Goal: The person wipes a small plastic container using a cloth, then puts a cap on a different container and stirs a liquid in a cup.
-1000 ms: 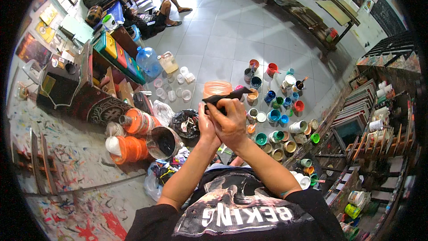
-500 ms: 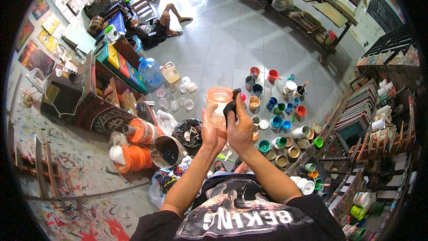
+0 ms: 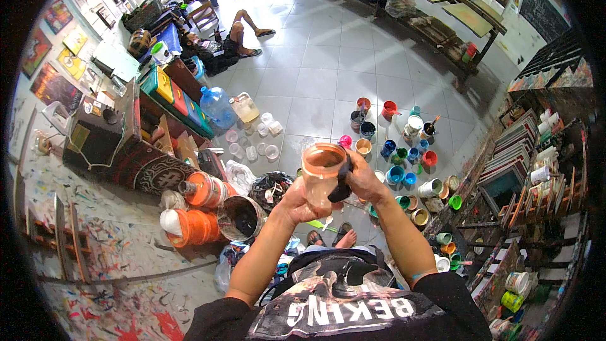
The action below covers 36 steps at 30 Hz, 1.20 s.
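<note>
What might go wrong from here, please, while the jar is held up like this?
The jar could slip, since the left hand cups it from the side, and might land near the feet in open sandals.
The black cloth in the right hand could catch the jar and tug it askew.
A dropped jar or careless step might tip the open cups on the floor.

The jar (image 3: 320, 184) looks smooth, glossy, translucent plastic; the black cloth (image 3: 343, 183) against it, matt. From the jar: shiny clear-plastic bottle (image 3: 216, 108) at ten o'clock, crinkled glossy plastic bag (image 3: 270, 188) at nine, smooth shiny floor tiles (image 3: 314, 82) at twelve.
</note>
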Motion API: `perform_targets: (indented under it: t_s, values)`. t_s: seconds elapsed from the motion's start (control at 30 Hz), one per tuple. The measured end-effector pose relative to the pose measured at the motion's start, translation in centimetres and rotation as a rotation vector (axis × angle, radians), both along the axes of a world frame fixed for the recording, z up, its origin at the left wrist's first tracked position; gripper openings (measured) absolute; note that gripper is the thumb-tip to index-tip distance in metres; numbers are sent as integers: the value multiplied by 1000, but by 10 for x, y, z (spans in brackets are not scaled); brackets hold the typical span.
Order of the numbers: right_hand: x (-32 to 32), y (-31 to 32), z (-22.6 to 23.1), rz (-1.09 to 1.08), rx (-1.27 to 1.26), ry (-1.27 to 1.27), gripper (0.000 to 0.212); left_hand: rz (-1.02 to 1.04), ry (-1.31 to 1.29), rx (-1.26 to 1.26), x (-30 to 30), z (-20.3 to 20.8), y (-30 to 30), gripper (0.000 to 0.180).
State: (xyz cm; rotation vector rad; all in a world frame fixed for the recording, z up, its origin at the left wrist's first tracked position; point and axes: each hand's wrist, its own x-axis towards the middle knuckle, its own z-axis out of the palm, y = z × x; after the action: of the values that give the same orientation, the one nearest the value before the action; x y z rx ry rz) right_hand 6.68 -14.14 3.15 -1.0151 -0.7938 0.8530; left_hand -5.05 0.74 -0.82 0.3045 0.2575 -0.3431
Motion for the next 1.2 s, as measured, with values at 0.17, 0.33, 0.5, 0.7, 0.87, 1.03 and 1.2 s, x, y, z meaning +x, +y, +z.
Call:
perform_targets:
  t_s: [0.17,0.33,0.5,0.7,0.87,1.03,1.2]
  values:
    - [20,-10,3,429,76,151,84,-307,-19,-527,-7,-4,-12,59]
    - [18,-17,-6,536,215,373,98,-483,-100,-483,-5,2,-36,66]
    - [21,-29,-7,282,72,287,85,-398,49,-539,-4,3,-45,64]
    - [41,-49,12,-168,-143,-32,55,455,329,761,7,23,-33,46]
    - [37,-51,11,-259,-281,-180,50,455,-509,2073,15,69,-13,30]
    - [40,-51,2,-256,-160,-242,45,166,-730,2066,37,86,-15,31]
    - [58,-61,-9,-208,-110,-69,43,116,-830,1917,46,81,-20,21]
